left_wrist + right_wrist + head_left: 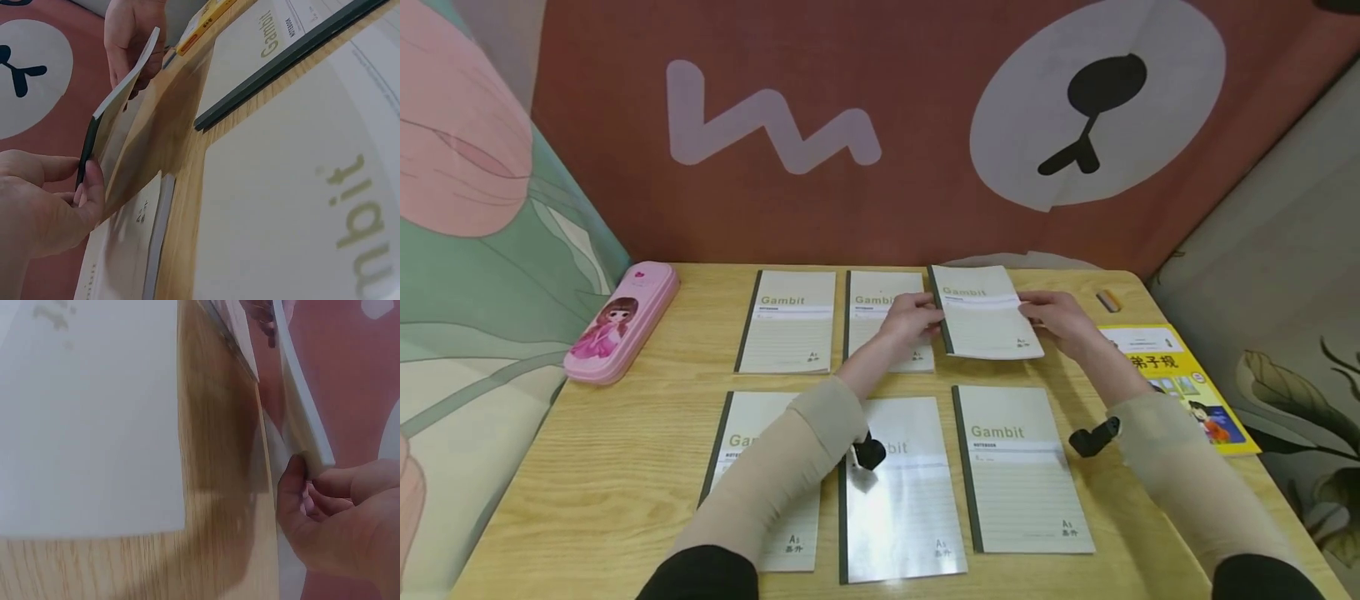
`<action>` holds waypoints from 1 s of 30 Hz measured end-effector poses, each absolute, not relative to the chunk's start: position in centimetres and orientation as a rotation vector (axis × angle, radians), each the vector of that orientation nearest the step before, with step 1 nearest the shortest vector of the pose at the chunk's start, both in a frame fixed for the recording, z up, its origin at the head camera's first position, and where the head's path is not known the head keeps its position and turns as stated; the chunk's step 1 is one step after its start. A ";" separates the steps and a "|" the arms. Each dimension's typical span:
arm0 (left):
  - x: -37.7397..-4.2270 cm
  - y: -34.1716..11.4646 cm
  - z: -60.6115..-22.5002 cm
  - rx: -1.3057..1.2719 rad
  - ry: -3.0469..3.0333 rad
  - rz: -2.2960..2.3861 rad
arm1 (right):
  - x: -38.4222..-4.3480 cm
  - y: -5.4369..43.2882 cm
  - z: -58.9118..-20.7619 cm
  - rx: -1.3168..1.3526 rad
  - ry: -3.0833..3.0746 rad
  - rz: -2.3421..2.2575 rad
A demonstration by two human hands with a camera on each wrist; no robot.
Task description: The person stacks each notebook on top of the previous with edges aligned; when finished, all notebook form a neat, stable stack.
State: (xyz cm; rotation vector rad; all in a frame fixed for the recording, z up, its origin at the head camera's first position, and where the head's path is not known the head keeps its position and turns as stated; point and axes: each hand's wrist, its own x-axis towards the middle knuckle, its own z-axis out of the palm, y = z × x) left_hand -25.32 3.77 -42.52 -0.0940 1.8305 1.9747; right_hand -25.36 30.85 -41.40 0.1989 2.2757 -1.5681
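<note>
Both hands hold a white Gambit notebook (pixel 988 321) with a dark spine, raised above the table's back right part. My left hand (pixel 912 321) pinches its spine edge between thumb and fingers, plainly so in the left wrist view. On the opposite edge, my right hand (pixel 1060 321) grips the pages and cover, thumb on one face and fingers on the other. Below the left hand lies another notebook (pixel 880 287) of the same kind, partly covered by that hand. A further notebook (pixel 1026 492) lies flat in front of the held one.
More matching notebooks lie in two rows, one at the back left (pixel 790 342), another glossy one front centre (pixel 902 517). A pink pencil case (pixel 625 321) sits at the left edge. To the right are a yellow book (pixel 1210 400) and a small eraser-like block (pixel 1108 301).
</note>
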 end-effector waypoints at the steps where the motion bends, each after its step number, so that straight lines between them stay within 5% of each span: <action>1: -25.4 3.5 -42.4 -0.085 1.860 1.965 | -25.4 30.6 -41.3 0.196 2.278 -1.569; 30: -25.6 -7.4 -41.9 0.010 2.555 1.273 | -27.3 18.8 -43.9 0.057 2.375 -1.601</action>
